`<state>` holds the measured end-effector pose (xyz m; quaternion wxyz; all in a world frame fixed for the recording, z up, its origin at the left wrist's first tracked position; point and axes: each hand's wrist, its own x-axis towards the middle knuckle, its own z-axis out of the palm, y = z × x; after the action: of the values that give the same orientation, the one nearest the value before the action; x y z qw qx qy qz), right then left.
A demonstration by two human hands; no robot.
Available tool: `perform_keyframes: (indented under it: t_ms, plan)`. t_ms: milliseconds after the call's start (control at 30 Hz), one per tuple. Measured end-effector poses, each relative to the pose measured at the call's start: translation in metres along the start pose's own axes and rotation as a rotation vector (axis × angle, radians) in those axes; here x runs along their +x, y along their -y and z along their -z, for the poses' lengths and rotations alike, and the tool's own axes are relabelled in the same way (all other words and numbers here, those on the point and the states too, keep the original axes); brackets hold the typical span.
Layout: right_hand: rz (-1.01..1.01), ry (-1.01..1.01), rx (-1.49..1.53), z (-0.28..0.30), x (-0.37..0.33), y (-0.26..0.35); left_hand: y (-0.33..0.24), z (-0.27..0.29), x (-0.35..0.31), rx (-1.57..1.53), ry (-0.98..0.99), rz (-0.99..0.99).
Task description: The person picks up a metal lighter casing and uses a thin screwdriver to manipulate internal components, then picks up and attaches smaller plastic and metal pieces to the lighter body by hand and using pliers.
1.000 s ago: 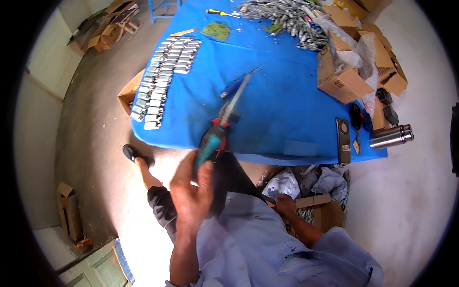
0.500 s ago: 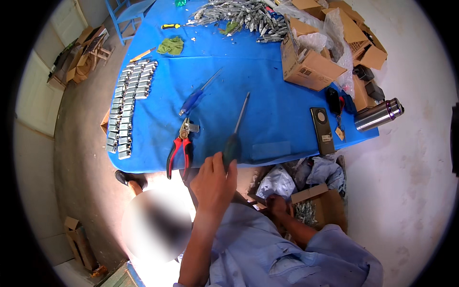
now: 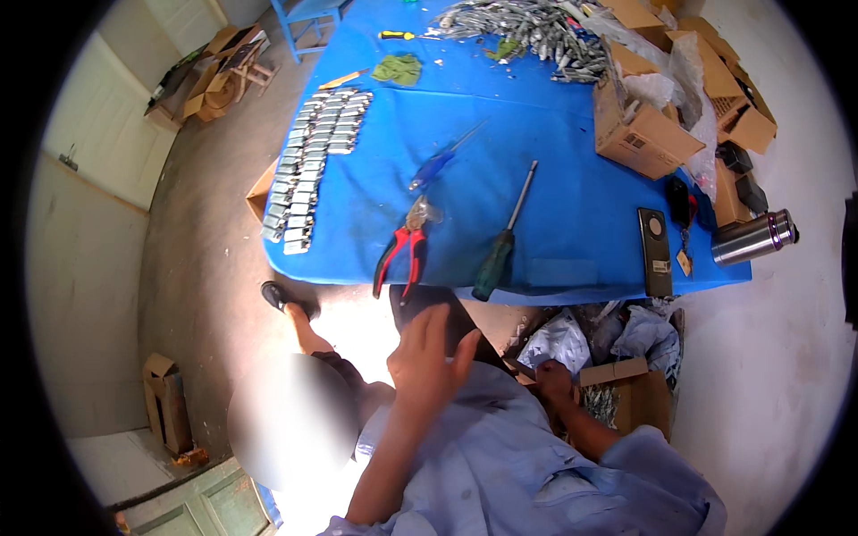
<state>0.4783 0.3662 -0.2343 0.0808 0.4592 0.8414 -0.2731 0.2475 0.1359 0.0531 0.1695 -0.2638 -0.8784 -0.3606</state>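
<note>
My left hand is in front of the table edge, over my lap, with its fingers stretched out and nothing in it. Nearest to it on the blue cloth lie red-and-black pliers, a small metal piece at their jaws. To their right lies a screwdriver with a dark green handle, and beyond them a blue-handled screwdriver. Low on the right, my right hand is curled beside an open carton of thin metal parts; what its fingers hold is too dark to make out.
Rows of small metal parts line the table's left side. Farther back are a green cloth, a yellow-black screwdriver and a heap of metal pieces. At right stand a cardboard box, a phone and a steel flask.
My left hand has let go of the green-handled screwdriver, now lying on the cloth, and drawn back toward my body. My right hand stays by the carton. The whole view has shifted.
</note>
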Motion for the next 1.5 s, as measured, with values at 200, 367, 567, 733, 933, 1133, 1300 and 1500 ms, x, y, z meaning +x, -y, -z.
perform_keyframes:
  t_ms: [200, 367, 567, 733, 933, 1133, 1300, 1500]
  plan:
    - [-0.034, 0.035, -0.046, 0.002, 0.006, 0.001, 0.053, 0.027, -0.061, 0.026, -0.001, 0.296]
    - [-0.12, 0.179, 0.053, -0.008, 0.025, -0.029, 0.096, 0.064, -0.085, -0.102, -0.073, 0.672]
    - [0.379, 0.073, -0.172, 0.055, -0.001, 0.039, 0.158, 0.11, -0.106, -0.186, -0.284, 0.792]
    - [0.668, -0.254, 0.156, 0.15, -0.026, 0.151, 0.201, 0.127, -0.124, -0.151, -0.389, 0.908]
    - [0.918, -0.556, 0.132, 0.229, 0.002, 0.256, 0.217, 0.118, -0.136, -0.466, -0.418, 1.012]
    - [0.923, -0.653, 0.1, 0.214, 0.056, 0.285, 0.227, 0.129, -0.151, -0.606, -0.443, 1.034]
    - [0.809, -0.689, 0.232, 0.19, 0.072, 0.281, 0.225, 0.167, -0.148, -0.526, -0.499, 1.025]
    - [0.819, -0.731, 0.151, 0.192, 0.064, 0.289, 0.197, 0.221, -0.093, -0.435, -0.569, 0.858]
